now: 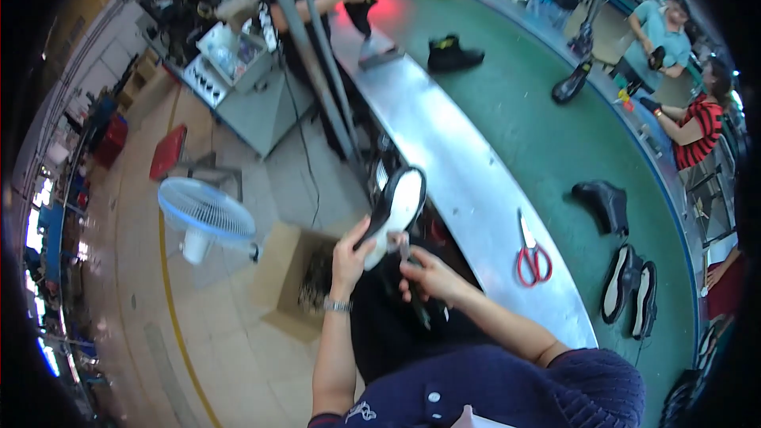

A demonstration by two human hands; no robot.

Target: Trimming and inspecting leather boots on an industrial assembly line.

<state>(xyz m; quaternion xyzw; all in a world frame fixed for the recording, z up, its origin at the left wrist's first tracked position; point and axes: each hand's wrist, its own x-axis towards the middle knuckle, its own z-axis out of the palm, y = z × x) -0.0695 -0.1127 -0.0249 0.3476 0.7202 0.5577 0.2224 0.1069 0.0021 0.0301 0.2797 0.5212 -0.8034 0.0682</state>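
In front of my body, my left hand (347, 260) is closed around a black shoe (403, 196) by one end, its white underside turned up toward me. My right hand (432, 276) grips what looks like a pair of pliers (405, 247). Its metal head is against or just over the near end of the white underside, and dark handles stick out below my fingers. I cannot make out whether the jaws pinch anything. Red-handled scissors (533, 257) lie on the metal ledge (444, 139) to the right of my hands.
Beyond the ledge runs a green conveyor belt (547, 139) with black boots (453, 54) and a pair of soles or shoes (620, 285) on it. A cardboard box (297, 281) and a fan (208, 210) stand on the left. Metal posts (313, 55) rise ahead; co-workers (662, 40) work across the belt.
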